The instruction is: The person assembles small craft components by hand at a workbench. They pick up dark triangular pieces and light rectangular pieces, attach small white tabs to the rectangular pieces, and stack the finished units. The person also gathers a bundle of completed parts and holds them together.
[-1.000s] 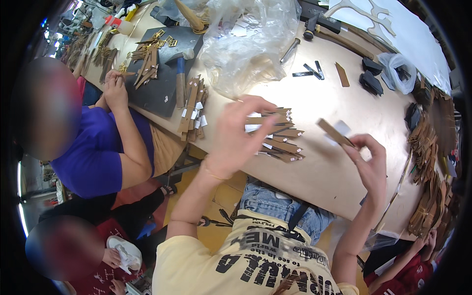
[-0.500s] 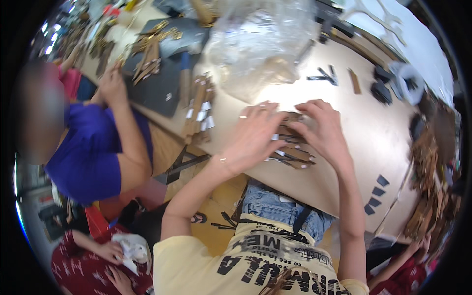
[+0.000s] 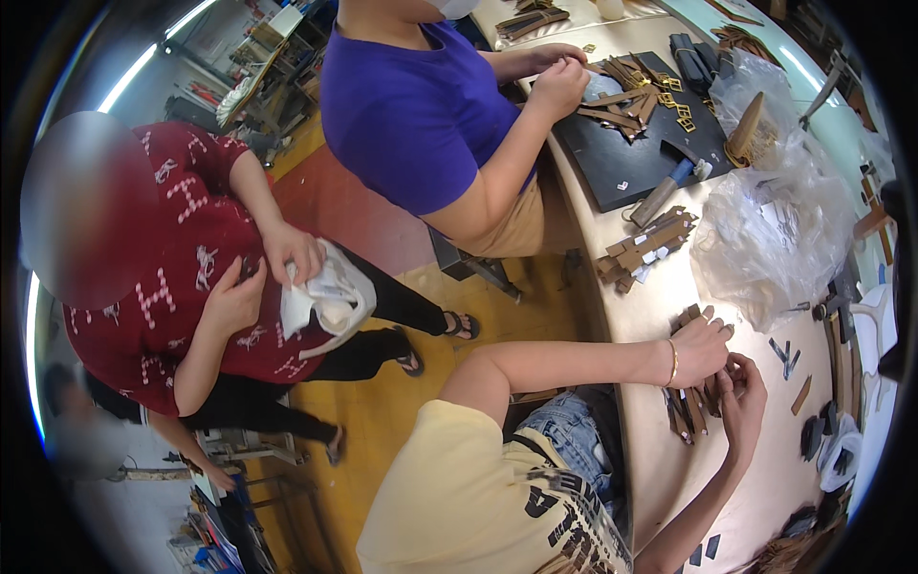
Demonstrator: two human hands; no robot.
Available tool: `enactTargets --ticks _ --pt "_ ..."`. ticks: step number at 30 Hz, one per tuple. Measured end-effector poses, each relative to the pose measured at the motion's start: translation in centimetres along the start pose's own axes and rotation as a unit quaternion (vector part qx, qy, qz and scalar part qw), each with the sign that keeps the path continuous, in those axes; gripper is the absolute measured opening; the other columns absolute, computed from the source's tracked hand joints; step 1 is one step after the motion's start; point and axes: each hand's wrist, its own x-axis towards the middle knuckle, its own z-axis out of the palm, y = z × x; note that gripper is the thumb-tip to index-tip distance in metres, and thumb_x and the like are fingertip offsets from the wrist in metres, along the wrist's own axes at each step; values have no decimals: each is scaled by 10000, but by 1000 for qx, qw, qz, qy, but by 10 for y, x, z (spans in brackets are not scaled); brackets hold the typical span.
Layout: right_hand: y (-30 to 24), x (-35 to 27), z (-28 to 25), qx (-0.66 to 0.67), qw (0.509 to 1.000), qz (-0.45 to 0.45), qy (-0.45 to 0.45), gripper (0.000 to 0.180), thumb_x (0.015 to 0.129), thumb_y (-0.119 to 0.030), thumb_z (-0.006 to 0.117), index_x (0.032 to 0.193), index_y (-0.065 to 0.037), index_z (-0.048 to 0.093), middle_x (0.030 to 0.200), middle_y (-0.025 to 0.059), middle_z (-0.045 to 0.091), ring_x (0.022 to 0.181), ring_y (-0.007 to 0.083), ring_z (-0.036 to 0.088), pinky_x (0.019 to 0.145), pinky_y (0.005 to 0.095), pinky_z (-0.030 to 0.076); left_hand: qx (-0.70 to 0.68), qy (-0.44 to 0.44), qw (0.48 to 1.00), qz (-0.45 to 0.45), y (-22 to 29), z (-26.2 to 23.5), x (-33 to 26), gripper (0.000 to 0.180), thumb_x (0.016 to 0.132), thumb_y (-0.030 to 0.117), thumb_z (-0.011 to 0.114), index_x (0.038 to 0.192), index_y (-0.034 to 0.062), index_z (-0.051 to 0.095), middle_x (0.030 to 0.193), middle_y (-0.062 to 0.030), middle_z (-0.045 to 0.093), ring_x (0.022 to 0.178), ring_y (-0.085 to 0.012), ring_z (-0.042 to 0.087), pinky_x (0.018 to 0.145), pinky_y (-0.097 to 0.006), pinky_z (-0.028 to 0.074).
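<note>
A bundle of brown leather-like straps [image 3: 684, 413] lies on the pale table top near its front edge. Over its upper part, my left hand [image 3: 701, 348] rests back up, with fingers bent down around the straps. My right hand [image 3: 743, 400] curls its fingers against the bundle's right side, close to the left fingertips. My hands cover the middle of the bundle, so the exact grip is partly hidden. Farther along the table is a second pile of brown straps [image 3: 650, 247] with small white tags.
A hammer [image 3: 660, 196] lies by a black board [image 3: 612, 172] holding straps and gold buckles [image 3: 674, 84]. Clear plastic bags [image 3: 770, 249] sit beyond my hands. A co-worker in purple [image 3: 411, 115] works at the table; another in dark red [image 3: 182, 239] holds a white bag [image 3: 330, 301].
The view has swung left, bringing both co-workers and more floor into sight. My hands stay at the strap bundle, and the fingers of my right hand are now more curled in.
</note>
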Motion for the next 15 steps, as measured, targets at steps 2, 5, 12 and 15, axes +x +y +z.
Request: enactTargets --ticks 2,5,12,15 --pt "2 -3 4 -32 999 -28 23 219 925 -89 659 1101 38 633 848 71 639 734 145 574 712 285 491 15 6 1000 2 2 -4 -3 493 709 360 817 1002 -23 716 1216 -183 603 1157 -309 570 1089 -493 341" --pt "-3 -11 9 9 999 13 28 213 879 -134 703 1023 19 672 928 159 676 846 260 659 776 371 522 -3 -9 1000 24 -1 -9 -9 398 731 341 798 926 2 726 1071 -181 657 1118 -315 584 988 -464 421" --pt "-20 -27 3 2 998 31 53 262 856 -157 715 1061 -4 658 956 191 649 861 352 648 796 427 519 -51 -1 998 37 -7 -18 -13 512 857 284 720 1265 18 561 1292 -221 514 1210 -379 504 1046 -486 361" --pt "-23 -28 3 52 996 42 58 284 860 -147 712 1098 -8 640 928 183 667 880 339 660 802 420 527 -67 -2 996 58 -9 -21 -13 518 867 304 715 1277 29 557 1294 -216 503 1202 -386 499 1055 -481 334"
